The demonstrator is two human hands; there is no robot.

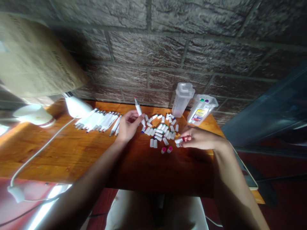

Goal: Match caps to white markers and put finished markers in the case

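Observation:
My left hand [129, 126] is closed around an uncapped white marker [138, 108], held upright with its reddish tip pointing up. Between the fingers of my right hand [198, 138] is a white marker cap [179, 140] with a red end, held low over the wood. Many loose white caps [158, 134] lie scattered on the table between my two hands, some with coloured ends. Two pink-ended caps [166, 150] stand apart at the front. Left of my left hand, a row of uncapped white markers [99, 120] lies side by side.
A clear plastic container [181, 100] stands near the wall; a labelled one [202, 110] beside it holds a few markers. On the left are a shaded lamp [76, 105], its cord [43, 148] and a white cup [35, 115]. A tablet-like device [244, 171] lies at the right edge.

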